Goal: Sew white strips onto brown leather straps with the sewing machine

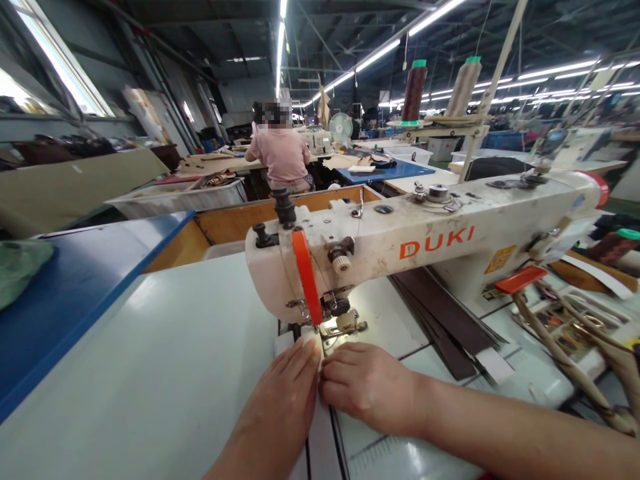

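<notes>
Seated at the sewing machine (430, 240), the head running across my view from right to left.

- White strip (320, 437): lies flat on the pale tabletop (165, 373). It runs from my near edge straight up to the presser foot (345, 325), and its far end sits just at the foot. The lengthwise lie reads to me as lining it up with the needle.
- Left grip (280, 400): wide, fingers straight and together, palm down on the strip's left side. It closes on nothing. The fingertips stop just short of the foot. A flat hand like this pins the piece and guards against creep, I judge.
- Right grip (367, 387): fingers bent, knuckles up, tips touching the strip's right edge and meeting the left fingers. Whether they pinch the edge or only press on it, I cannot tell, because the tips are tucked under.
- Both grips sit touching each other in front of the foot, one on either side of the strip, so it has a guide on each edge.

Around:
- Dark strips (440, 313) are stacked under the machine arm to my right, within reach and apart from the white one.
- Two thread cones (414, 90) stand on the rack behind the machine.
- A blue board (75, 287) butts the tabletop on my left.
- A person in a pink shirt (284, 157) sits at the next station, back to me and well apart.
</notes>
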Tool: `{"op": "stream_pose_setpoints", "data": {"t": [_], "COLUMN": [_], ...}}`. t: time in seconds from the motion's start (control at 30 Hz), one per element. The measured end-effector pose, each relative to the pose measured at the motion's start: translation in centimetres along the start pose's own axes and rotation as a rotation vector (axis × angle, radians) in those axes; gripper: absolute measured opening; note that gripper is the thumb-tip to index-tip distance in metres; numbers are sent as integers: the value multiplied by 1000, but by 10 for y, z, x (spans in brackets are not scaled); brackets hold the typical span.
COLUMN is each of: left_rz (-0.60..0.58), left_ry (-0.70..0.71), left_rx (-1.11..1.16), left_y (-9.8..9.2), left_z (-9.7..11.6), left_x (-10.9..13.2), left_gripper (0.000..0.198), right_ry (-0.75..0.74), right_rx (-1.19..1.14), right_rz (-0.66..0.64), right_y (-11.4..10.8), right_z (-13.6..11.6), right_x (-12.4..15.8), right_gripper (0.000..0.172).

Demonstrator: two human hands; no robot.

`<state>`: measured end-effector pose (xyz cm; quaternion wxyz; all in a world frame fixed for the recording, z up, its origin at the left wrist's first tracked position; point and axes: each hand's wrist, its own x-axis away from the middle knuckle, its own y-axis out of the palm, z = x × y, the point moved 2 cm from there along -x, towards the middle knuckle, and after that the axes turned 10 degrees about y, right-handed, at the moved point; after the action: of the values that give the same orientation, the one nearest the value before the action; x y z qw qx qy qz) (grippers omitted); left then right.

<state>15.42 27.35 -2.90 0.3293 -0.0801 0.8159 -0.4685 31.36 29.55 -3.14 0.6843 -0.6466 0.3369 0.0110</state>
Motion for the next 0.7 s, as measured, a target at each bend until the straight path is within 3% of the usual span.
{"op": "stream_pose_setpoints", "data": {"t": [0.5,0.7], "left_rz": [-20,-73], "left_ry": [-48,-78], "left_rx": [72,118], "left_y": [4,4], "left_z": [-4,-1], "left_x": [1,-1], "left_gripper": [35,37], "right_ry": [11,31], "right_rx": [10,24], "right_rz": [-52,-107], "right_y": [1,-1], "right_z": [4,4], "right_x": [-2,-2], "right_gripper": [24,15]}}
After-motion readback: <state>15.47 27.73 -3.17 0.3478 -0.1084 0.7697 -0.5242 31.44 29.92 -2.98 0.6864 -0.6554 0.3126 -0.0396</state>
